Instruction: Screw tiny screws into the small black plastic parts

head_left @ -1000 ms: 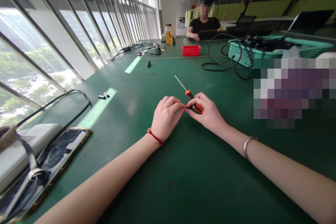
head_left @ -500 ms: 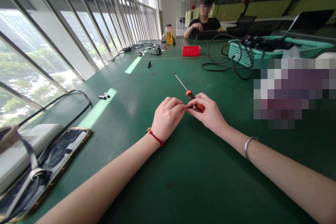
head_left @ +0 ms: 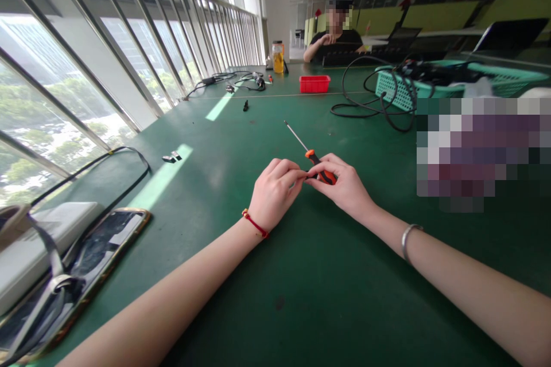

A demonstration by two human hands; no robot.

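Across the tabletop, the co-worker's hand has risen from the far edge to near the chin since a second ago; the two near hands have hardly shifted.

The screwdriver lies in the right grip, above the tabletop, its slim metal shaft pointing between ten and eleven o'clock; the moulded handle is black and orange. The right thumb and forefinger also pinch a small dark piece, too covered to make out. The left grip, at eight o'clock from the handle, has thumb and fingertips pressed together on the same piece. A red cord circles the left wrist, a smooth silver bangle the right.

Taking the screwdriver as the dial's centre, a red plastic bin sits at twelve, its inside not visible. At eleven, a jar holds amber liquid. At two, a perforated teal basket carries black items, with a black cable looping over its side.

At ten lie a small black part and, farther off, tangled cords. At nine are two little shiny pieces; around eight, a glossy phone beside a white box. A pixelated patch hides whatever is at three.
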